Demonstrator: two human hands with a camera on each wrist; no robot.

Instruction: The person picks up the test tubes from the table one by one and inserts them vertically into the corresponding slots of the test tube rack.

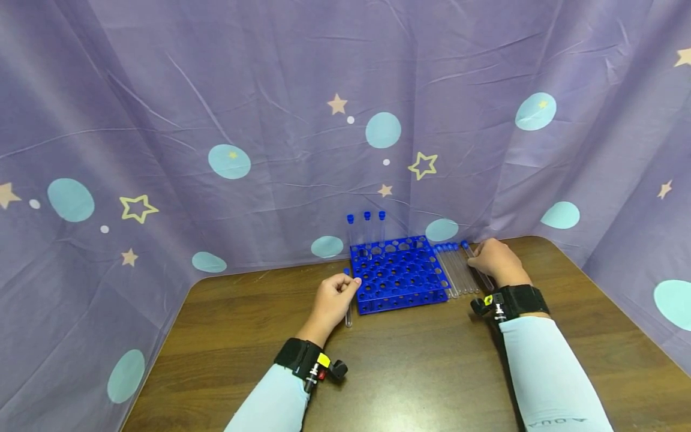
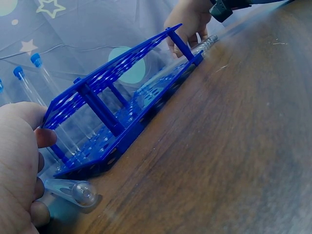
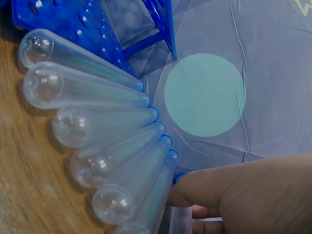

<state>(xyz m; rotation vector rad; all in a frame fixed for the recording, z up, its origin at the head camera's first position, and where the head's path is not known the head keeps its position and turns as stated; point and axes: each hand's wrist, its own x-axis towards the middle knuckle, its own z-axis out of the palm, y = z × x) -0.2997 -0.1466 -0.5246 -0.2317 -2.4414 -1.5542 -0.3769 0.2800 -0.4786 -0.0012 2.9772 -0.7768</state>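
Observation:
A blue test tube rack (image 1: pixel 402 295) stands near the back of the table, with three blue-capped test tubes (image 1: pixel 382 231) upright in its back left part. At the rack's left edge, my left hand (image 1: pixel 332 300) pinches the upper plate between thumb and index finger. A loose test tube (image 2: pixel 73 192) lies beneath that hand, beside the rack. To the right of the rack, my right hand (image 1: pixel 498 262) pinches a blue-capped test tube (image 3: pixel 181 222) near its cap; its fingers partly hide the tube. Several capped test tubes (image 1: pixel 456 271) lie side by side between that hand and the rack.
The brown wooden table (image 1: pixel 410 366) reaches back to a purple curtain (image 1: pixel 291 198) with stars and dots, which hangs close behind the rack and along both sides. Black straps with small cameras (image 1: pixel 337 371) sit on both wrists.

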